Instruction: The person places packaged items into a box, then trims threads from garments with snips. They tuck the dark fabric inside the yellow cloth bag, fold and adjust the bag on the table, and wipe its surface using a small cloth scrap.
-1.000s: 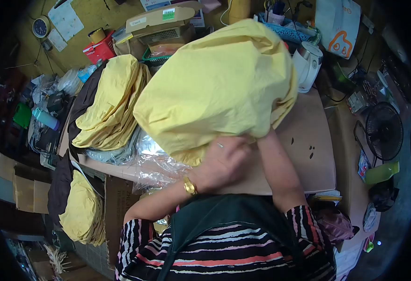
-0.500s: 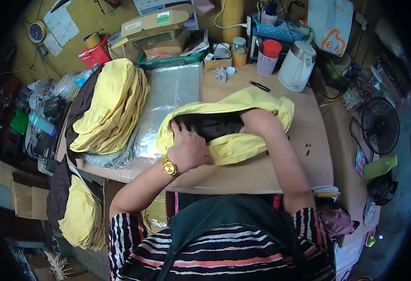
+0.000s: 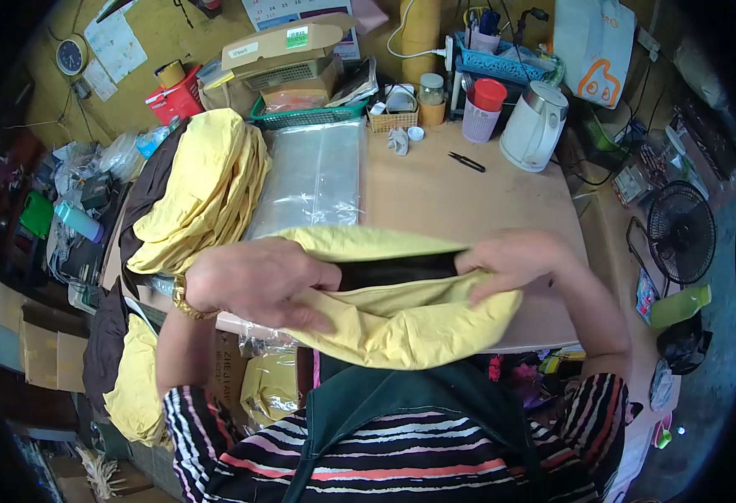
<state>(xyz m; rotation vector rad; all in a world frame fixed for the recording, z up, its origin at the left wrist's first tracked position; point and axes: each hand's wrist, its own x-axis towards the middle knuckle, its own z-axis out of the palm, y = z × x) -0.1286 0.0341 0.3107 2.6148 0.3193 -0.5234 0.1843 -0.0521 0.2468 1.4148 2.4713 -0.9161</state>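
Observation:
A yellow cloth pouch-like piece [image 3: 401, 335] with a dark lining [image 3: 397, 272] is held up at the table's front edge, its long opening facing up. My left hand [image 3: 259, 281] grips its left end, the fingertips inside the opening and the thumb outside on the yellow cloth. At the opposite end my right hand [image 3: 515, 260] is closed on the rim, fingers partly inside, thumb on the outer side. Left of my left hand stands a tall stack of similar yellow and dark cloth pieces [image 3: 200, 184]. Clear plastic bags [image 3: 313, 168] lie flat just behind the pouch.
On the brown table [image 3: 435, 193] lie small black thread snips [image 3: 467, 161]. A white electric kettle [image 3: 534, 126], a red cup [image 3: 489, 95] and several baskets line the back. A black fan [image 3: 681, 226] stands at the right. More yellow cloth pieces [image 3: 137, 377] hang lower left.
The pouch has come toward my body and its opening is pulled out lengthwise. My right hand has drawn back from deep inside to the right rim; my left hand has moved left.

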